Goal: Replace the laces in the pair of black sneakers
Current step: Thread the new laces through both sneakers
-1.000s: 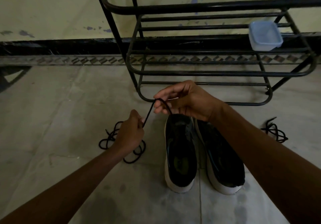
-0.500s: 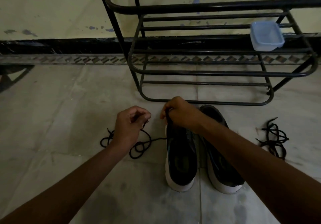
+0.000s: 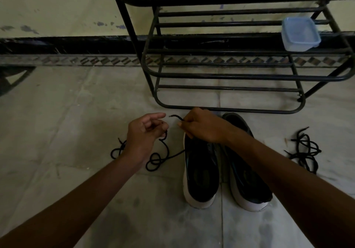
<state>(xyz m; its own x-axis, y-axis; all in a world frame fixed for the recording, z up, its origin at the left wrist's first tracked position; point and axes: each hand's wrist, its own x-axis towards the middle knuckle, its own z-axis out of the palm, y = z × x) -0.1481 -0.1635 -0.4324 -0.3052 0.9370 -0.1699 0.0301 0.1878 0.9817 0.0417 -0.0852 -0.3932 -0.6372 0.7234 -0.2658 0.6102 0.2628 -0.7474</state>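
Two black sneakers with white soles stand side by side on the floor, the left sneaker (image 3: 200, 172) and the right sneaker (image 3: 247, 180), toes toward the rack. My right hand (image 3: 201, 126) rests over the left sneaker's toe end and pinches one end of a black lace, whose tip (image 3: 175, 117) sticks out to the left. My left hand (image 3: 144, 130) hovers left of the shoe, fingers loosely curled around the other part of that lace (image 3: 159, 157), which loops on the floor. A second black lace (image 3: 305, 149) lies bundled right of the shoes.
A black metal shoe rack (image 3: 230, 74) stands just beyond the sneakers against the wall. A clear plastic container (image 3: 299, 34) sits on its right side. The floor is pale tile; a dark object (image 3: 11, 78) shows at the left edge.
Both hands came down from a raised, taut lace to the toe of the left sneaker. The lace's tip now sticks out from my right hand, and my left fingers have loosened.
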